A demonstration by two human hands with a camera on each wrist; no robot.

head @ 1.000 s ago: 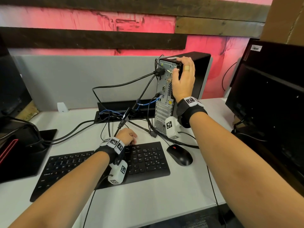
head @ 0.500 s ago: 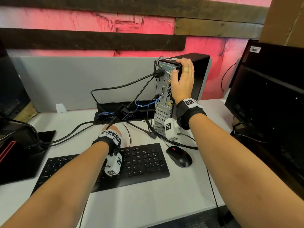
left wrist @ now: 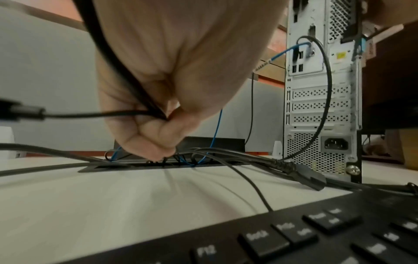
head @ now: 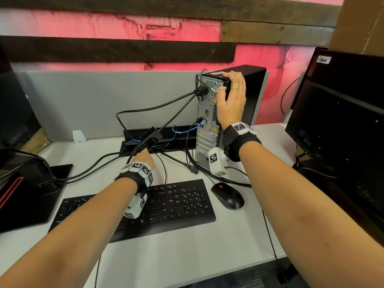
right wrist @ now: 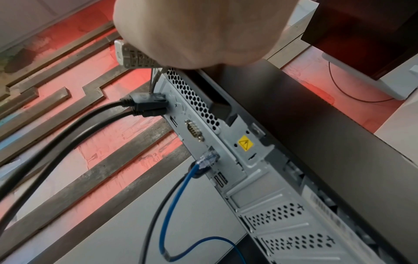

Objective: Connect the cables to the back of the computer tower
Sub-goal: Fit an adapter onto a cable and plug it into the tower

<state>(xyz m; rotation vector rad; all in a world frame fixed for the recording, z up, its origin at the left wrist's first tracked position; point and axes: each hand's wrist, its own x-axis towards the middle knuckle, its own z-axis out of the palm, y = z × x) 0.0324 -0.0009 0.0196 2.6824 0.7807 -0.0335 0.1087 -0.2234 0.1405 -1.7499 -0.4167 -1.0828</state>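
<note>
The computer tower [head: 207,125] stands on the white desk with its grey back panel facing left. My right hand [head: 230,94] grips its top rear corner, fingers hooked over the top and thumb on the panel. Two black video cables [right wrist: 147,105] and a blue network cable [right wrist: 205,160] are plugged in. My left hand [head: 143,159] sits by the desk's cable slot [head: 128,145]; its fist [left wrist: 158,128] is closed round a thin black cable [left wrist: 95,113]. A black power plug [left wrist: 309,178] lies loose on the desk below the empty power socket [left wrist: 337,143].
A black keyboard [head: 166,204] and mouse [head: 227,197] lie in front of the tower. A dark monitor [head: 342,132] stands close on the right, a black device [head: 27,194] on the left. A grey partition [head: 93,100] closes the desk's far side. Loose cables cross the desk.
My left hand has gone from the keyboard's far edge further away and leftward to the cable slot, taking the black cable along. The right hand has stayed on the tower.
</note>
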